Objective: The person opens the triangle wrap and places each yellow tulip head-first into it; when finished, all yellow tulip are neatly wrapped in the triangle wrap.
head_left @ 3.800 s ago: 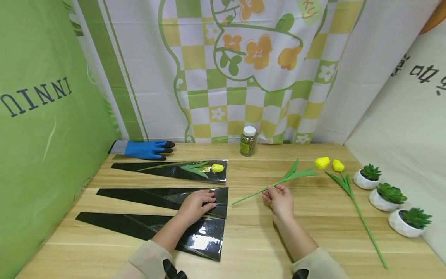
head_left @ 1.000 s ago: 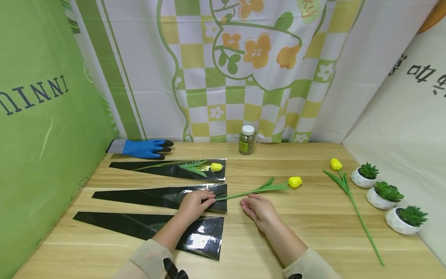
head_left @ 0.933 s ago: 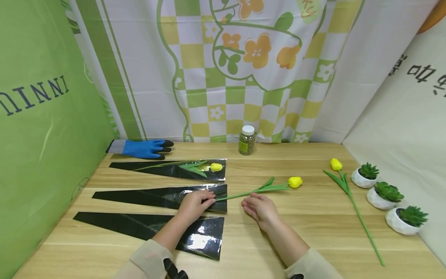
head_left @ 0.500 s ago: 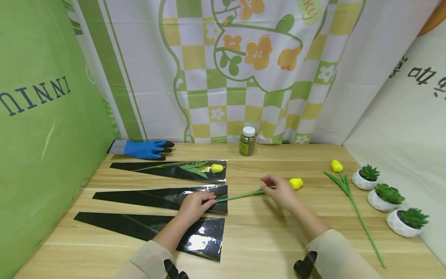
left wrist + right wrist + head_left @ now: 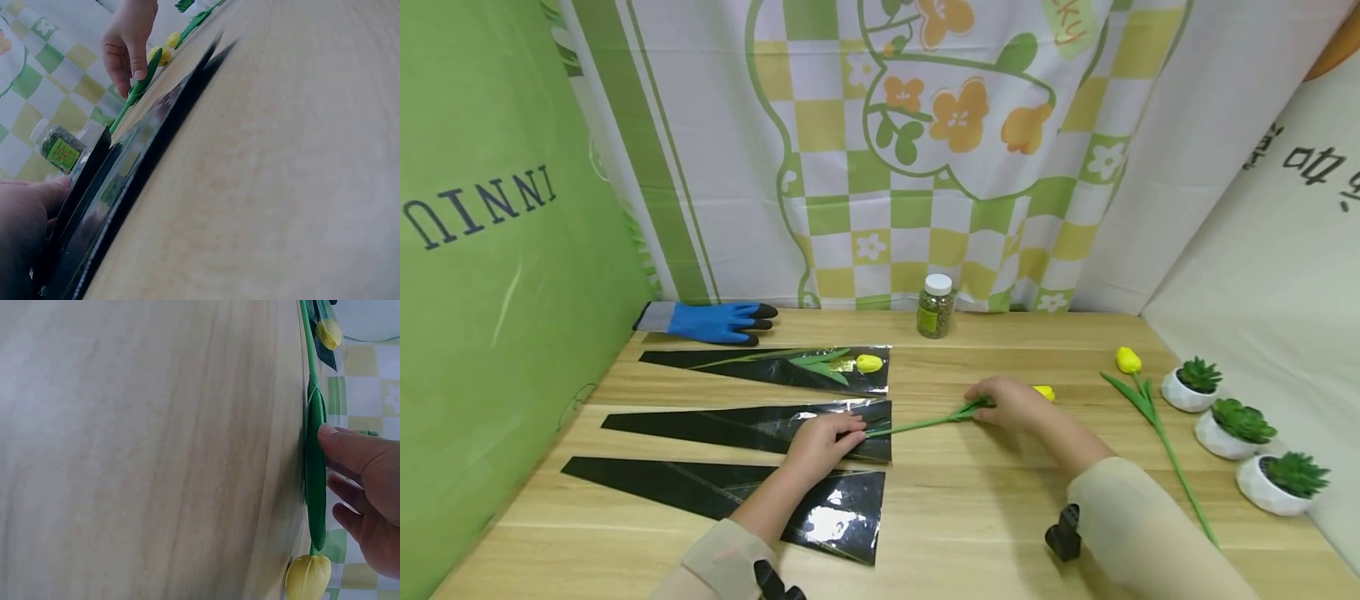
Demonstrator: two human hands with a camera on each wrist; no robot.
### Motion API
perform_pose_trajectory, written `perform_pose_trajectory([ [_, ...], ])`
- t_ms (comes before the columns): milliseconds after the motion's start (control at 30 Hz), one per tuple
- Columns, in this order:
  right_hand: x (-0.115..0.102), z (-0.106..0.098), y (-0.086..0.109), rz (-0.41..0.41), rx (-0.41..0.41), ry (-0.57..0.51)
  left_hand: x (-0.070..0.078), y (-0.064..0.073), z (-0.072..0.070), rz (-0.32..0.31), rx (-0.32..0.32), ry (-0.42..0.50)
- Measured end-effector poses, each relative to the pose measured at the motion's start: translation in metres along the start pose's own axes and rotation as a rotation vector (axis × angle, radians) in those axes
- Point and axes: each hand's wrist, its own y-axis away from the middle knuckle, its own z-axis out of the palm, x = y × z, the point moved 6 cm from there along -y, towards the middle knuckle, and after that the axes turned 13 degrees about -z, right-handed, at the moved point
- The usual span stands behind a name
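Observation:
My left hand (image 5: 820,447) lies over the wide end of the middle black flower sleeve (image 5: 700,421), pinching its upper film near the mouth. In the left wrist view that film (image 5: 90,165) stands raised beside the thumb. A yellow artificial tulip (image 5: 925,422) points its stem leftward into this mouth; the stem's lower end is hidden. My right hand (image 5: 1017,406) pinches the tulip around its leaves, partly covering the yellow head. In the right wrist view the thumb presses on the green leaf (image 5: 317,481), with the bloom (image 5: 309,576) hanging beyond the fingers.
Behind lies a black sleeve (image 5: 760,375) holding a tulip; another sleeve (image 5: 647,477) lies in front. A second loose tulip (image 5: 1171,454) is at the right, beside three potted succulents (image 5: 1240,433). A blue glove (image 5: 707,322) and a lidded jar (image 5: 936,308) stand along the back.
The tulip has come left from the right side, its stem tip entering the middle sleeve. My right hand has shifted from the stem to the leaves; my left hand stays at the mouth.

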Motion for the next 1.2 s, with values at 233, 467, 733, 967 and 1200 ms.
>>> perform_pose_trajectory([
  [233, 0.004, 0.004, -0.004, 0.011, -0.043, 0.008, 0.000, 0.000, -0.001, 0.009, 0.006, -0.001],
  [467, 0.002, 0.006, -0.001, -0.057, -0.022, 0.066, -0.001, 0.000, -0.001, 0.009, 0.008, 0.001],
  [733, 0.002, 0.010, 0.005, -0.073, 0.055, 0.063, 0.000, 0.000, -0.002, 0.006, 0.018, 0.001],
  [967, -0.001, 0.014, 0.008, -0.114, 0.140, 0.018, 0.003, 0.000, -0.006, 0.017, 0.038, 0.015],
  [1200, -0.015, 0.021, 0.005, -0.056, 0.201, -0.103, 0.004, 0.001, -0.008, 0.008, 0.056, 0.031],
])
